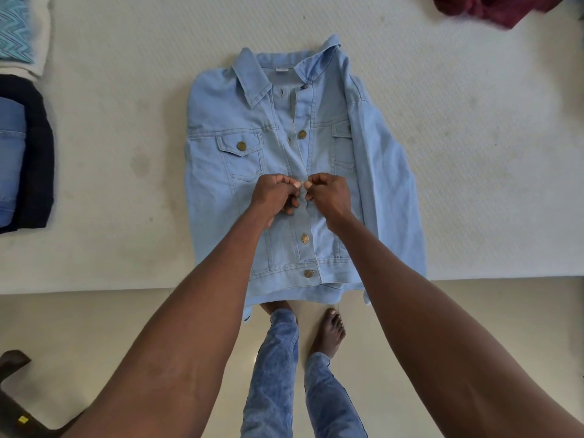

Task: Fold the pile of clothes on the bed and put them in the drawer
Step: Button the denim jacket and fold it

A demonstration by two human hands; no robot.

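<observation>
Both hands pinch the jacket (240, 172) placket mid-front, left hand (272, 194) and right hand (328, 195) knuckle to knuckle, apparently to fasten a button so the front stays shut for folding. Jacket lies flat on the bed (126, 153), collar beyond the hands, two done buttons (305, 238) nearer the wrists.

A light blue denim jacket (284, 159) with brass buttons lies face-up, flat, mid-frame on the white bed (126, 90), hem overhanging its edge.

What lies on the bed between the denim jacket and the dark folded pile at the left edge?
Nothing: in the head view only bare white bed separates the denim jacket from the dark folded pile.
</observation>
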